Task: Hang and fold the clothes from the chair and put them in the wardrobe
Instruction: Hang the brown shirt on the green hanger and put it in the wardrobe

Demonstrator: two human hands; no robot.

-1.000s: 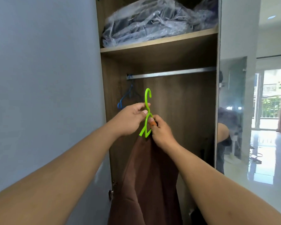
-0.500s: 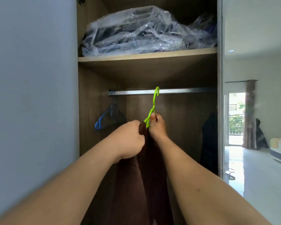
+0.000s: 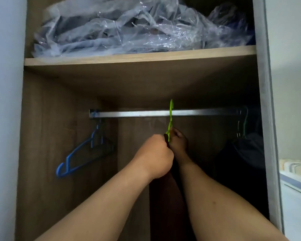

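Dim wardrobe (image 3: 69, 105) interior, daylight from right, soft blur, wide-angle edge bending.

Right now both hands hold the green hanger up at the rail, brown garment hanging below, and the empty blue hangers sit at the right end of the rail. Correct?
Not quite. The head view shows the blue hangers at the left end of the rail, not the right. The rest holds: left hand and right hand hold the green hanger at the rail, brown garment below.

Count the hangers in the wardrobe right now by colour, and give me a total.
Bright green hanger, held at the rail by both hands: 1
Blue hangers at the left end of the rail: 1 clearly; a second may overlap it
Hangers at the right end: too dark to count
Total clearly visible: 2
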